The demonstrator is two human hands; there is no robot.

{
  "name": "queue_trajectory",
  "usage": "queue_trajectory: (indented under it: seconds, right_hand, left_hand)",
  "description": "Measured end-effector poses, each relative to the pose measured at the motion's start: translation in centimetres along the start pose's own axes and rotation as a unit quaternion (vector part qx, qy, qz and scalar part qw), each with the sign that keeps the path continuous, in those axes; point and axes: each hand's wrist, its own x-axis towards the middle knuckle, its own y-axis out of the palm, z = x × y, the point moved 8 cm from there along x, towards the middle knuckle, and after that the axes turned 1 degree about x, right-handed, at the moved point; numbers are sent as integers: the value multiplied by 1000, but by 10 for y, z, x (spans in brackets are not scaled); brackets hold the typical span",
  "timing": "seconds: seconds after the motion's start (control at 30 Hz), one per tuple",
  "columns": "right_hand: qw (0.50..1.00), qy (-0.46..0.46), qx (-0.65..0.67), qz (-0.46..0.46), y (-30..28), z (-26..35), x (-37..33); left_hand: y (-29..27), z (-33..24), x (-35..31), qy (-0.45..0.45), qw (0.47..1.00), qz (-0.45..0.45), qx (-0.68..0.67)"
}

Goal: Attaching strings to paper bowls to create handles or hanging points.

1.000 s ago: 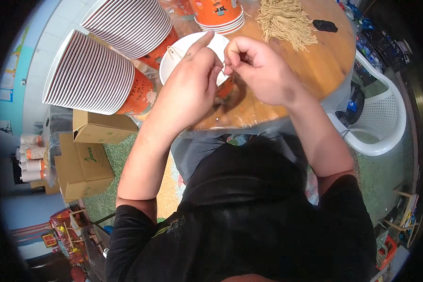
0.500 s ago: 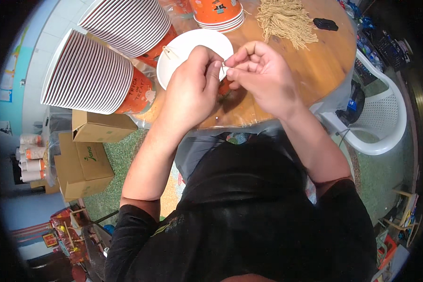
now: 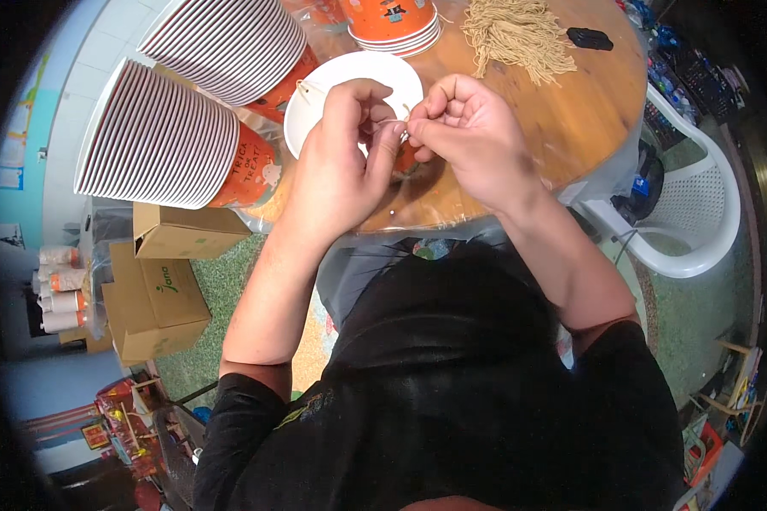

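We pinch the thin cord [image 3: 406,111] between left hand [image 3: 347,153] and right hand [image 3: 475,145], equally close, at the right side of the cup [image 3: 358,70].

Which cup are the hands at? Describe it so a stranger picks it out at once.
On the wooden table, find the two tall stacks of orange cups at left. Just right of them, partly behind the left hand, is this cup. Unlike those stacks, it shows its open white inside, with a tan cord loop at its left edge.
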Motion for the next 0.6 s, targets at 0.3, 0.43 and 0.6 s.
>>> queue_trajectory:
  seconds: [0.3,0.43,0.6]
  right_hand:
    - [1000,12,11,10,-6,4,-3]
    - [1000,16,-14,15,-7,6,-7]
    - [998,-1,-62,-15,-10,6,-11]
  left_hand:
    - [-2,-21,5,90,990,45,104]
    - [-1,-20,4,86,987,43,128]
    - [2,-19,5,83,985,58,137]
